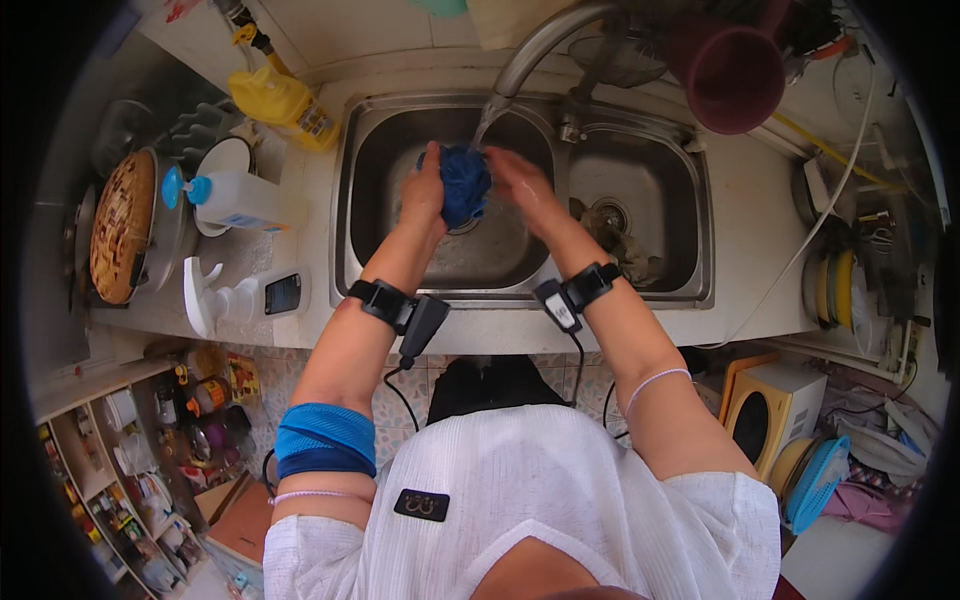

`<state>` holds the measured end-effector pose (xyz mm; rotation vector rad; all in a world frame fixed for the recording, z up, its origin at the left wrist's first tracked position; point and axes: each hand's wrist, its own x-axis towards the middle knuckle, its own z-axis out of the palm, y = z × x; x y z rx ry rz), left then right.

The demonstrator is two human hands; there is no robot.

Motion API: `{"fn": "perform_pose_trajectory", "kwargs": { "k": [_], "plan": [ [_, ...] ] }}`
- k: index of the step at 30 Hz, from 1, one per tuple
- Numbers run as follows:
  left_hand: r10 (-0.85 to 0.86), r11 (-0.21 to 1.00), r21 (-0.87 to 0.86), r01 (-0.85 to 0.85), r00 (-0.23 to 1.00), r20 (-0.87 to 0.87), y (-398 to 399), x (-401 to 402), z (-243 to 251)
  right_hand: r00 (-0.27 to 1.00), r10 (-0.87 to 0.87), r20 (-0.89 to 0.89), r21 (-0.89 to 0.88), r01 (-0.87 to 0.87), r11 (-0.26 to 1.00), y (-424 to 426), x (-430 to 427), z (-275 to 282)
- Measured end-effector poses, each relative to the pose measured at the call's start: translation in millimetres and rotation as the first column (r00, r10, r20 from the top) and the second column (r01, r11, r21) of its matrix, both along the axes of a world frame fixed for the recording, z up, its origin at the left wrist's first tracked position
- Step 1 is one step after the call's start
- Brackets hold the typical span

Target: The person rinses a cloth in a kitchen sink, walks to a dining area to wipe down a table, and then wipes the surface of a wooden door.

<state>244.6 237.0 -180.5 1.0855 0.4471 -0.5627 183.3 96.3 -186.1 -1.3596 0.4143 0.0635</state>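
Note:
A bunched blue cloth [463, 186] is in my left hand [424, 187], above the drain of the larger left basin [480, 262] of a steel double sink. Water runs from the curved metal faucet [551, 37] at the cloth's upper edge. My right hand [525, 184], slightly blurred, is just right of the cloth with its fingers spread; a narrow gap seems to part them. A wet, brownish cloth [626, 251] lies in the smaller right basin [675, 202].
Left of the sink stand a yellow jug [283, 109], a white pump bottle [236, 200] and a white spray bottle [244, 294]. A dark red dipper [735, 81] hangs at the upper right. A pale hose [817, 225] crosses the right counter.

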Motion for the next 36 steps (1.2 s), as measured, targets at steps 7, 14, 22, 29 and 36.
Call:
{"fn": "perform_pose_trajectory", "kwargs": {
  "k": [7,14,22,29,36],
  "plan": [
    [-0.116,0.974,-0.206,0.094,0.988,-0.098,-9,-9,25,0.988,0.049,0.150,-0.568,0.046,0.822,-94,14,-26],
    [-0.178,0.929,-0.343,0.138,0.980,-0.088,-14,-7,31,0.940,0.341,0.004,-0.290,-0.325,0.900,-144,21,8],
    [0.055,0.980,-0.195,-0.036,0.994,0.093,-21,-7,32,0.957,-0.219,0.192,-0.093,0.240,0.966,-75,28,11],
    [-0.768,0.509,0.710,-0.487,0.116,0.630,-13,-54,52,0.990,-0.135,-0.048,0.912,0.099,0.399,32,-2,14],
    [-0.593,0.761,0.598,-0.252,0.104,0.798,-8,-38,32,0.941,-0.303,-0.149,0.747,0.308,0.590,67,-2,6]
  ]
}}
